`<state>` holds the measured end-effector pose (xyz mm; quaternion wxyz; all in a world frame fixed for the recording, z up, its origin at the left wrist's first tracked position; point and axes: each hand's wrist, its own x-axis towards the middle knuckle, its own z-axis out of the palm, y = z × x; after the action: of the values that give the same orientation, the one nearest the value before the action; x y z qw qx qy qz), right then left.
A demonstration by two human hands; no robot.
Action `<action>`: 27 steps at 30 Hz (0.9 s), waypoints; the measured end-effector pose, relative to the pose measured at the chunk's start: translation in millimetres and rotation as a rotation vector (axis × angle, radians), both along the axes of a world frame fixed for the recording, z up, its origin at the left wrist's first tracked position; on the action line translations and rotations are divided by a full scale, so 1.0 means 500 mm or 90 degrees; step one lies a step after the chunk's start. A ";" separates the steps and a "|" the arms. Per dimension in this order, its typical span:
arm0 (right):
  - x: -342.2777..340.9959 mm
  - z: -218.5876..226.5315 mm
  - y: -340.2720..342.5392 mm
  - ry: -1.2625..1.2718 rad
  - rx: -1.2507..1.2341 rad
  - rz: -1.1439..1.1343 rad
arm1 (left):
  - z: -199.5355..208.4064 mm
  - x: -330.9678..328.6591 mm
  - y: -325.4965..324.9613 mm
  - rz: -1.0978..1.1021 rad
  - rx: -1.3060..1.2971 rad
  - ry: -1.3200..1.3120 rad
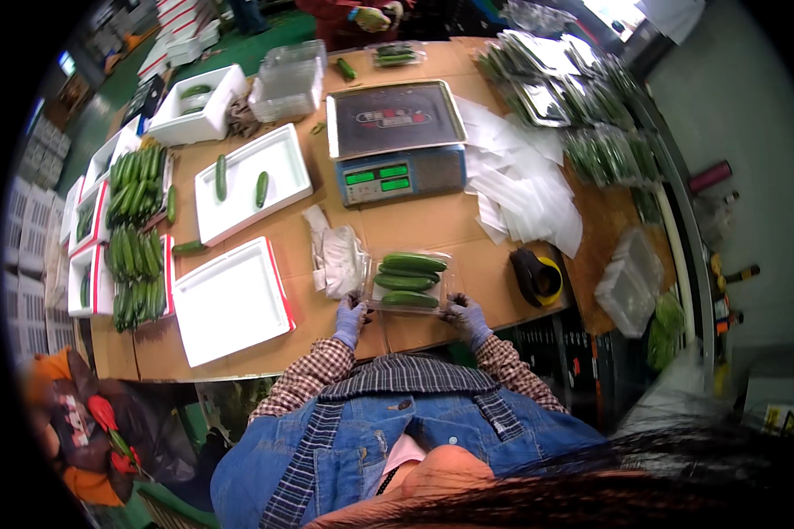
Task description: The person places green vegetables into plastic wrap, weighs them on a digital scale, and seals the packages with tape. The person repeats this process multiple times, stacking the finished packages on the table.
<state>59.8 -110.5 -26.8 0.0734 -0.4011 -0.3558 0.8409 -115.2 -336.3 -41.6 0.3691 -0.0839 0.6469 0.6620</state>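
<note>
A clear plastic tray [451,273] lies at the table's near edge, right in front of me. Several green cucumbers [408,280] are laid side by side in it. Both hands wear pale purple gloves. My left hand [350,319] is closed on the tray's near left corner, and my right hand [466,318] grips its near right corner. A crumpled whitish cloth [338,256] lies just beyond my left hand. Past the tray stands a blue weighing scale [401,176] with a dark, bare pan and lit green displays.
White foam lids [229,309] lie left, one carrying two cucumbers. Stacked cucumbers [137,251] and foam boxes [205,115] stand farther left. Plastic sheets [525,181], a tape roll [536,278] and packed trays [551,84] are right. A gloved co-worker [370,18] stands across the table.
</note>
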 end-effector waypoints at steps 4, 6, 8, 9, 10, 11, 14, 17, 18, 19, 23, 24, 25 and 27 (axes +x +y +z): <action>-0.025 0.056 0.035 0.009 -0.027 0.036 | 0.058 -0.020 0.011 -0.002 0.018 0.033; -0.038 0.061 0.053 0.003 -0.022 0.072 | 0.046 -0.040 0.010 -0.044 -0.020 0.010; -0.041 0.070 0.075 0.005 -0.085 0.189 | -0.008 -0.048 -0.003 -0.052 -0.052 -0.051; -0.050 0.074 0.095 0.010 -0.109 0.237 | -0.001 -0.054 0.006 -0.060 -0.062 -0.052; -0.056 0.076 0.102 -0.013 -0.115 0.253 | 0.023 -0.053 0.006 -0.067 -0.076 -0.057; -0.061 0.078 0.109 -0.037 -0.121 0.270 | 0.035 -0.053 0.006 -0.073 -0.092 -0.062; -0.097 0.097 0.099 -0.105 -0.046 0.252 | 0.037 -0.056 -0.006 -0.091 -0.026 -0.055; -0.157 0.155 0.120 -0.078 0.015 0.234 | 0.084 -0.089 0.009 -0.082 0.044 -0.044; -0.187 0.182 0.136 -0.053 0.025 0.237 | 0.108 -0.103 0.014 -0.081 0.094 -0.020; -0.221 0.207 0.155 0.021 -0.008 0.220 | 0.138 -0.119 0.018 -0.085 0.145 0.003; -0.408 0.270 0.253 0.200 -0.004 0.200 | 0.242 -0.171 0.050 -0.018 0.249 0.152; -0.458 0.311 0.259 0.151 -0.006 0.152 | 0.241 -0.173 0.047 -0.037 0.194 0.181; -0.505 0.327 0.284 0.119 -0.025 0.166 | 0.208 -0.173 0.044 -0.058 0.159 0.222; -0.593 0.359 0.308 0.044 -0.002 0.146 | 0.104 -0.161 0.029 -0.094 0.085 0.301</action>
<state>-236.9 43.5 152.7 -0.0119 -0.3287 -0.3954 0.8576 -195.4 -321.6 10.2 0.2601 0.1450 0.6745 0.6755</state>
